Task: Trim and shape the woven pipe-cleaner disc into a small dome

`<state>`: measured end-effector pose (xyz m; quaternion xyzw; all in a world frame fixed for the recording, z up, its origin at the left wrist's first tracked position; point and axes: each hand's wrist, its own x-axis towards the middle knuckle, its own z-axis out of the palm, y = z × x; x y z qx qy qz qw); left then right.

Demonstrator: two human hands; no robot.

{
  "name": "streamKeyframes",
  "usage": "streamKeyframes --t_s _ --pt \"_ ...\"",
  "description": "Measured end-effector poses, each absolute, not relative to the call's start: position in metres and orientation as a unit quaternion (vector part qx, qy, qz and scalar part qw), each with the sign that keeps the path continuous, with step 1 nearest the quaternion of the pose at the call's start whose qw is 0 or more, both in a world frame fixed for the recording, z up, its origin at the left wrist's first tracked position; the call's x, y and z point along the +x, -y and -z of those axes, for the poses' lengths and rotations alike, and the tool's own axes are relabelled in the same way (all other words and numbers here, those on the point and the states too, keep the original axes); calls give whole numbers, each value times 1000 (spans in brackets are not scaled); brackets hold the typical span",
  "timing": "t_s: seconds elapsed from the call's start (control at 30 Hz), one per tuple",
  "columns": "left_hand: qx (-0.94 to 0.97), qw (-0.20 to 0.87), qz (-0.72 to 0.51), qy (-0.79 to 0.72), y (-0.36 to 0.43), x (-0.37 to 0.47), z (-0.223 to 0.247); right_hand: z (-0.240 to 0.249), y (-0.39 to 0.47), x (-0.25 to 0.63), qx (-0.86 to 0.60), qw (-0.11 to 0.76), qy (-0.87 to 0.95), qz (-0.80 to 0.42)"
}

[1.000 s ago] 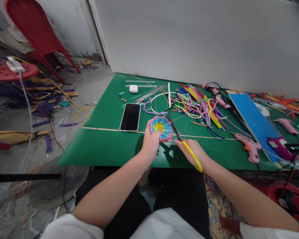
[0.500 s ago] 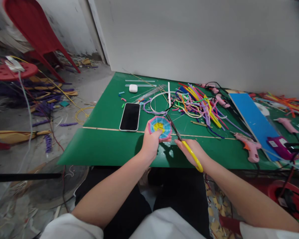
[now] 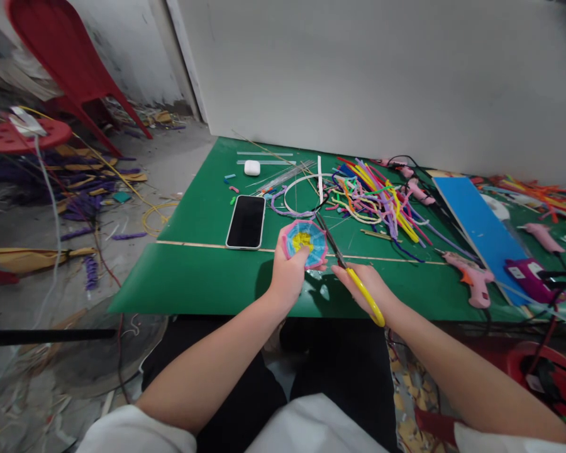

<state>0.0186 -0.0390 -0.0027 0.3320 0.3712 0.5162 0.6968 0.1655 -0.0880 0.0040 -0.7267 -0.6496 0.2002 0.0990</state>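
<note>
Woven disc and scissors meeting over the green surface (image 3: 193,283)

The left hand (image 3: 287,277) is pinching a pink-blue-yellow woven disc (image 3: 305,243) by its near edge, tilting it up just above the surface — likely so its rim is facing the blades. The right hand (image 3: 365,286) is wrapping closed around the yellow-handled scissors (image 3: 346,267), tips lying beside the disc; whether the blades are touching it is hard to make out. A phone (image 3: 246,221) is lying nearby.
</note>
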Motion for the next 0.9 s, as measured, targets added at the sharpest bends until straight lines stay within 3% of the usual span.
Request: streamKeyframes --t_s 0.47,0.9 --pt "399 651 -557 -326 51 12 -5 -4 97 167 -640 184 711 -228" --pt "387 660 -547 -339 44 12 -3 4 97 173 -630 163 705 -284"
